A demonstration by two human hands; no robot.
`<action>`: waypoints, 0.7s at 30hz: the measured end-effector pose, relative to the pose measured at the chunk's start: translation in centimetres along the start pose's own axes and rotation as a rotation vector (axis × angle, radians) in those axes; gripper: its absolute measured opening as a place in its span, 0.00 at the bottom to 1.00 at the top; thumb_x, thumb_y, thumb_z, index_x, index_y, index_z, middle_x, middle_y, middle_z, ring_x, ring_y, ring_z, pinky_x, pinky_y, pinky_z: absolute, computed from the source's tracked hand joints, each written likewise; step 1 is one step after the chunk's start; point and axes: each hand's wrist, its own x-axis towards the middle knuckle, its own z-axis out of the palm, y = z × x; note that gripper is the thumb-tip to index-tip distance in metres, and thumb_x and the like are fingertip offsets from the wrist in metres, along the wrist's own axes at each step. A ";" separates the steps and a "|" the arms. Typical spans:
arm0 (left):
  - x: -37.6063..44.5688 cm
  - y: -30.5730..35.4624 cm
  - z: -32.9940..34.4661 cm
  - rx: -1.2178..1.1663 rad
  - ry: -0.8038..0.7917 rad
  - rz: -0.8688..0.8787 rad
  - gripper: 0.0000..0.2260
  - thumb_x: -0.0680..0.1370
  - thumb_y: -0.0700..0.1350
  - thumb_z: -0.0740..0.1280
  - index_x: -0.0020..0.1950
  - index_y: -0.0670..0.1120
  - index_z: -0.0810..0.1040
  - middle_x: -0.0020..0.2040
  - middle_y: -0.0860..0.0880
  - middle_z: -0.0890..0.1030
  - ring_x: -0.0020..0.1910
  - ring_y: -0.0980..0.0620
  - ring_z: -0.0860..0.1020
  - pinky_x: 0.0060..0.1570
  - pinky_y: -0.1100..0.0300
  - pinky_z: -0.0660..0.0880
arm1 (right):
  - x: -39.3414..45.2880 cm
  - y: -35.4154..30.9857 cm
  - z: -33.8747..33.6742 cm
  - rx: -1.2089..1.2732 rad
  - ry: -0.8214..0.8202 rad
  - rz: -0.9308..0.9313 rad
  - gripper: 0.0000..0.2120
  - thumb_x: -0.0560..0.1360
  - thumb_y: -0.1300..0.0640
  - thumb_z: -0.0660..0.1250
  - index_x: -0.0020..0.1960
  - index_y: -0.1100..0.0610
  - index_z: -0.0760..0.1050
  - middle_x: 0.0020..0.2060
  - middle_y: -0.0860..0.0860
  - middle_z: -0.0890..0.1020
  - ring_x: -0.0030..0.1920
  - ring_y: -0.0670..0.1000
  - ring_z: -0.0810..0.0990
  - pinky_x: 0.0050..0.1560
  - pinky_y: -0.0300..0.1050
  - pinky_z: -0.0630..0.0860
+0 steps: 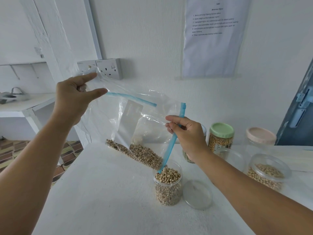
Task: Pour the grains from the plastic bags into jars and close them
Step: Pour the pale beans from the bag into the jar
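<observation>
Left hand [72, 100] pinching zip-lock bag [132, 122] corner at ten o'clock; right hand [188, 134] gripping its blue zip strip [174, 138]. Black-eyed peas [144, 155] sliding toward open jar [167, 184]; clear lid [197, 195] lying at three o'clock of it.

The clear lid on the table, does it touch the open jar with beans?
Apart. The head view shows a strip of bare table between the clear lid and the open jar.

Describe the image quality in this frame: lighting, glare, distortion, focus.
Head view: soft, even daylight with faint shadows on the white table; wide-angle bending curves the wall edges and stretches both forearms; mild sheen on the clear plastic bag; the wall notice is too soft to read; open jar and grains look sharp.
</observation>
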 end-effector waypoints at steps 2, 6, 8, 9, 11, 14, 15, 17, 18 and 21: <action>0.0 0.0 -0.1 -0.002 -0.003 -0.002 0.25 0.68 0.47 0.83 0.63 0.58 0.82 0.35 0.53 0.59 0.32 0.56 0.58 0.38 0.65 0.62 | 0.1 0.0 0.0 0.002 0.002 -0.001 0.13 0.81 0.68 0.68 0.54 0.53 0.86 0.57 0.53 0.85 0.54 0.53 0.86 0.59 0.43 0.82; 0.1 0.1 -0.1 -0.001 -0.012 0.003 0.24 0.67 0.47 0.83 0.61 0.59 0.83 0.33 0.54 0.59 0.33 0.53 0.58 0.41 0.65 0.63 | 0.2 0.0 -0.1 0.000 0.005 -0.008 0.12 0.81 0.68 0.68 0.54 0.54 0.86 0.56 0.52 0.85 0.54 0.53 0.86 0.59 0.45 0.82; 0.1 0.1 -0.2 0.009 -0.016 0.012 0.25 0.68 0.47 0.83 0.63 0.58 0.82 0.35 0.52 0.59 0.33 0.52 0.58 0.42 0.66 0.64 | 0.2 0.0 -0.1 -0.002 0.005 -0.007 0.12 0.81 0.67 0.68 0.55 0.54 0.86 0.57 0.52 0.85 0.54 0.53 0.86 0.60 0.45 0.82; 0.1 0.1 -0.2 0.014 -0.016 0.013 0.26 0.68 0.47 0.83 0.64 0.57 0.82 0.35 0.52 0.59 0.33 0.52 0.58 0.42 0.67 0.64 | 0.2 0.0 -0.1 -0.001 0.005 -0.004 0.12 0.81 0.67 0.68 0.55 0.54 0.86 0.57 0.52 0.85 0.54 0.53 0.86 0.60 0.45 0.82; 0.1 0.2 -0.1 0.023 -0.015 0.016 0.27 0.69 0.46 0.82 0.67 0.54 0.81 0.35 0.51 0.59 0.33 0.52 0.58 0.40 0.67 0.64 | 0.1 0.1 -0.2 -0.002 0.005 0.001 0.11 0.80 0.67 0.69 0.55 0.55 0.85 0.57 0.53 0.85 0.54 0.52 0.86 0.60 0.45 0.82; 0.1 0.3 -0.1 0.030 -0.015 0.025 0.28 0.70 0.45 0.82 0.68 0.53 0.81 0.35 0.51 0.59 0.32 0.54 0.58 0.39 0.68 0.63 | 0.0 0.0 -0.2 0.000 0.003 -0.004 0.11 0.80 0.68 0.69 0.55 0.55 0.85 0.57 0.52 0.85 0.54 0.52 0.86 0.60 0.45 0.82; 0.1 0.4 -0.1 0.032 -0.015 0.027 0.28 0.70 0.45 0.82 0.69 0.52 0.80 0.35 0.51 0.59 0.32 0.54 0.58 0.39 0.68 0.64 | 0.1 0.0 -0.3 0.000 0.003 -0.005 0.11 0.80 0.68 0.69 0.56 0.56 0.85 0.57 0.52 0.85 0.54 0.52 0.86 0.60 0.45 0.82; 0.1 0.5 -0.1 0.031 -0.016 0.032 0.27 0.70 0.45 0.82 0.68 0.53 0.80 0.35 0.51 0.60 0.32 0.55 0.59 0.41 0.71 0.65 | 0.1 -0.1 -0.3 0.001 0.003 -0.005 0.11 0.80 0.68 0.69 0.56 0.56 0.85 0.57 0.52 0.85 0.54 0.52 0.86 0.60 0.45 0.82; 0.1 0.5 -0.1 0.028 -0.017 0.036 0.27 0.70 0.45 0.82 0.68 0.53 0.81 0.35 0.51 0.60 0.31 0.56 0.59 0.43 0.73 0.66 | 0.1 -0.1 -0.3 0.002 0.001 -0.006 0.11 0.80 0.68 0.69 0.56 0.56 0.85 0.57 0.52 0.85 0.54 0.53 0.86 0.60 0.46 0.82; 0.1 0.8 0.1 0.034 -0.021 0.040 0.27 0.70 0.44 0.82 0.69 0.51 0.80 0.35 0.53 0.61 0.29 0.58 0.61 0.51 0.76 0.67 | 0.1 -0.2 -0.3 0.002 0.002 -0.004 0.11 0.79 0.68 0.70 0.55 0.55 0.85 0.57 0.52 0.85 0.54 0.53 0.86 0.61 0.47 0.82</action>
